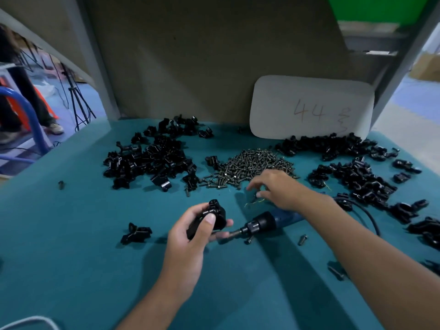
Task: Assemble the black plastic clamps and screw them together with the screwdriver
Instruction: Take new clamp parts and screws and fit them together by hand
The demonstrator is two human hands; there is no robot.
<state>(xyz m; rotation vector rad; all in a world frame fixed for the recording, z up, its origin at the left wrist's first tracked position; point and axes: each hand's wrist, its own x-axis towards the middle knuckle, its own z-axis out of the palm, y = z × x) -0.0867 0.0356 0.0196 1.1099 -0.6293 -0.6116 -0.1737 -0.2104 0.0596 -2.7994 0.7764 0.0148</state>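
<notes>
A: What are you gripping nearest to you?
B: Your left hand [190, 236] is curling thumb and fingers round a black plastic clamp [209, 219], lifting it above the teal table cover [71, 234].
A: And the tool?
B: The blue-and-black electric screwdriver [266, 223] is lying on the cover just right of that hand, its bit pointing toward the clamp.
A: Your other hand?
B: Your right hand [273, 188] is reaching past it, fingertips bent at the near edge of the heap of dark metal screws [252, 165]; whether it is pinching one, I cannot tell.
A: Farther back?
B: Piles of loose black clamp parts [147, 158] are sitting on both sides, and a white card [309, 108] reading "44" is leaning behind.
</notes>
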